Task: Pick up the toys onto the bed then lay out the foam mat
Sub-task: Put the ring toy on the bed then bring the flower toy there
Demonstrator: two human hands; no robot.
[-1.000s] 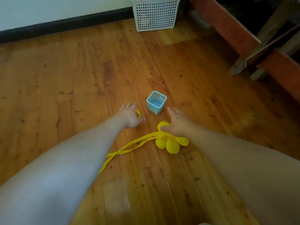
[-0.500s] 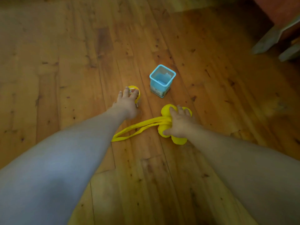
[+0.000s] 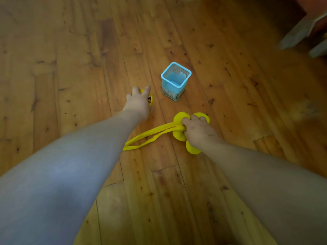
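Observation:
On the wooden floor lies a yellow flower-shaped soft toy [image 3: 179, 119] with long yellow straps [image 3: 146, 138] trailing to the left. My right hand [image 3: 198, 131] grips the toy where the straps meet the petals. My left hand [image 3: 138, 103] is curled over a small yellow toy [image 3: 150, 99], which is mostly hidden under the fingers. A light blue square mesh cup [image 3: 175, 80] stands upright just beyond both hands, apart from them.
Bare wooden floorboards [image 3: 70, 68] spread to the left and in front. Pale wooden legs of furniture [image 3: 300, 32] reach in at the top right corner.
The view has tilted down and closer. My left hand closed over the small yellow toy. My right hand's fingers curled tighter around the flower toy and bunched its straps.

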